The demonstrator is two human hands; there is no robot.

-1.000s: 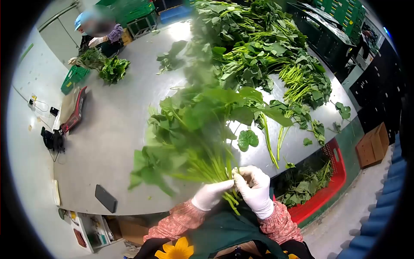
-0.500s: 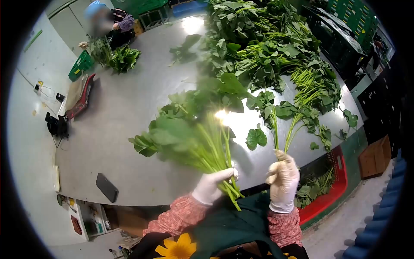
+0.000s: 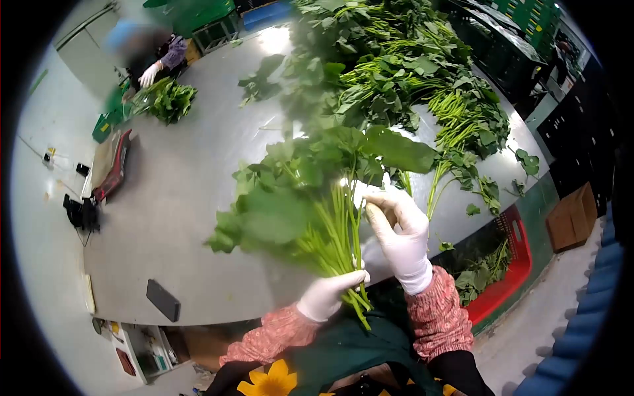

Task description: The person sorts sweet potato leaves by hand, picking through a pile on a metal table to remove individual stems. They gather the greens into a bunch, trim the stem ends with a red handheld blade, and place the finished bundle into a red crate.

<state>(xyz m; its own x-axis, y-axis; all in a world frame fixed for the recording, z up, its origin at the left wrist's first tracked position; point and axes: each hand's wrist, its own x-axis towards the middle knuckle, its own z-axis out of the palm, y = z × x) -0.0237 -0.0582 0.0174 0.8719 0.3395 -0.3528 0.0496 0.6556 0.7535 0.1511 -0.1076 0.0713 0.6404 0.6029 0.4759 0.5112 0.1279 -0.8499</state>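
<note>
From my remote seat, the bare grey table (image 3: 172,198) left of my hands lay open, with only a dark phone (image 3: 162,300) near its front edge and a red scale (image 3: 112,168) at the far left. Ahead and right, a heap of loose greens (image 3: 409,72) blocked the surface. A red crate (image 3: 512,274) closed off the lower right beside the table.

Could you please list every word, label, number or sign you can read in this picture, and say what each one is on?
None can be read.
The green crates at the back show no legible marking.
The cardboard box on the floor bears no readable print.
The dark phone on the table has a blank face.
The items on the shelf below are too small and blurred to read.
</note>
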